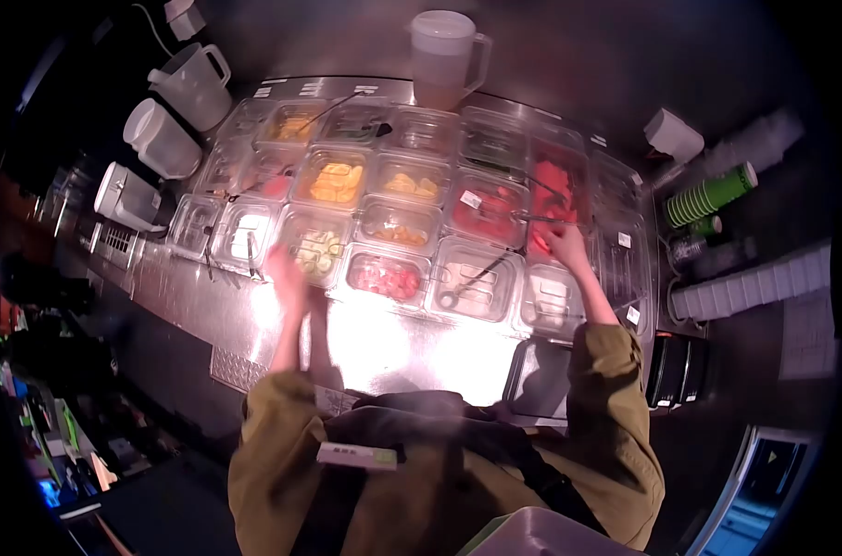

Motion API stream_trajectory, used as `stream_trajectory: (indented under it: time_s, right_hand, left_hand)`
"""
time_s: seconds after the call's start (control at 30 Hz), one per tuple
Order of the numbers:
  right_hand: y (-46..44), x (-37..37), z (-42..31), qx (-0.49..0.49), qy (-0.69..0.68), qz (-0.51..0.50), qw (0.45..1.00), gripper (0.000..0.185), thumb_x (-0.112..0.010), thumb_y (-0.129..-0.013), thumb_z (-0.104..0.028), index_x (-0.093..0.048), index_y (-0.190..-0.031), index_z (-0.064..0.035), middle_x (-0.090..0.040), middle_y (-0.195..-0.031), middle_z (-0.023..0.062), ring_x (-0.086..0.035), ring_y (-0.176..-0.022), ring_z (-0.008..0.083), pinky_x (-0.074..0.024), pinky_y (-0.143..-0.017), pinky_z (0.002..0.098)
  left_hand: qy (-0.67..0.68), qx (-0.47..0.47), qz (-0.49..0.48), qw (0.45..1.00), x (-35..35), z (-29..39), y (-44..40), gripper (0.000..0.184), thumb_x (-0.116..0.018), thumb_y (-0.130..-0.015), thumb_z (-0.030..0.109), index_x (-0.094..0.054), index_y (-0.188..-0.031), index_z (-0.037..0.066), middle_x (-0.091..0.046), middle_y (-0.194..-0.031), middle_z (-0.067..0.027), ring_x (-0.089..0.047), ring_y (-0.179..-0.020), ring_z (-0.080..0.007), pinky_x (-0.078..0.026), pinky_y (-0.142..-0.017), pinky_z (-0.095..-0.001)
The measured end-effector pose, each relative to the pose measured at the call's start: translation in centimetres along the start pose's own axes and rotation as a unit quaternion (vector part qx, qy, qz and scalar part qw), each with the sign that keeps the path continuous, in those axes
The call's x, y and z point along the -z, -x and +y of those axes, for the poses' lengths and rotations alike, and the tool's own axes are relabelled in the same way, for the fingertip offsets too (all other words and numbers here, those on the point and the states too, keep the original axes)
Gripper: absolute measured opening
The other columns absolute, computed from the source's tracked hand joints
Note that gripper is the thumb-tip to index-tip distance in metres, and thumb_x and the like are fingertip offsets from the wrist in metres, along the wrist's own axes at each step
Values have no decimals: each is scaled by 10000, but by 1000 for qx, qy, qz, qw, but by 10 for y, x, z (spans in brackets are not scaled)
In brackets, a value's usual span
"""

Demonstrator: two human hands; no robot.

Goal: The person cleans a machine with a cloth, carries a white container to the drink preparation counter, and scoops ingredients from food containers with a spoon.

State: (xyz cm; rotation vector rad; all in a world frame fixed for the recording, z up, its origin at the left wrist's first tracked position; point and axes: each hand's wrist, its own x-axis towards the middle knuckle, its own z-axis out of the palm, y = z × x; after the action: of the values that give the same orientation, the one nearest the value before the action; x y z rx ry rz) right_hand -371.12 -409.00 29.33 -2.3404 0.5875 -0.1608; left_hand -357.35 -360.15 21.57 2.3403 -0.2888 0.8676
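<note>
My left hand (289, 283), blurred by motion, hovers at the front left, beside a clear tub of pale green fruit pieces (319, 255). Its fingers are smeared and nothing can be made out in them. My right hand (566, 245) reaches over the right side of the tubs, fingers curled at the end of metal tongs (538, 218). These tongs lie across a tub of dark red fruit (488, 211) and a tub of bright red fruit (552, 185). Under my right wrist is a tub with pale contents (549, 298).
Tubs of yellow fruit (336, 183) and pink cubes (384, 279) fill the counter's middle. A ladle (451, 298) rests in a front tub. A pitcher (442, 60) stands behind; more pitchers (162, 139) line the left. Green cups (713, 195) and white cups (754, 287) are stacked right.
</note>
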Motion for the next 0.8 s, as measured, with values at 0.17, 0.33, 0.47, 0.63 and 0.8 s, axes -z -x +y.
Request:
stream_trajectory:
  time_s: [0.17,0.33,0.47,0.63,0.8]
  right_hand:
    - [-65,-62,-16,42,188,114,975,301,-593,-727,-354,-640,-758,-58,-608,-706,142,-610,-699,303,-472,-613,410]
    - [-110,-95,-29,23,290,115,950,365,-582,-708,-373,-604,-831,-30,-615,-807,156,-608,-749,311,-489,-648,417]
    - [-121,-104,-24,21,306,107,946,299,-572,-701,-293,-592,-832,-26,-616,-805,157,-607,-755,322,-494,-654,417]
    - [-120,-102,-30,24,322,109,940,187,-497,-730,-181,-599,-814,-48,-610,-793,182,-613,-778,307,-498,-669,410]
    - [-99,-81,-58,-85,152,176,969,233,-523,-713,-187,-612,-823,-2,-619,-791,172,-611,-763,300,-487,-671,384]
  left_hand:
    - [-222,194,108,949,187,-71,78,253,-479,-757,52,-585,-970,-33,-565,-987,-183,-513,-934,-316,-382,-862,-374]
    - [-383,391,54,835,325,-85,254,250,-467,-756,116,-593,-942,6,-568,-866,-192,-523,-889,-340,-423,-771,-400]
    - [-469,565,-89,673,382,-37,405,193,-459,-760,196,-582,-754,47,-570,-713,-168,-540,-662,-368,-441,-548,-424]
    - [-368,676,-299,564,365,-10,472,211,-471,-761,223,-596,-771,53,-583,-744,-168,-554,-689,-356,-451,-578,-415]
    - [-292,654,-347,605,350,-70,462,231,-483,-762,250,-611,-787,59,-596,-774,-168,-567,-716,-345,-461,-608,-405]
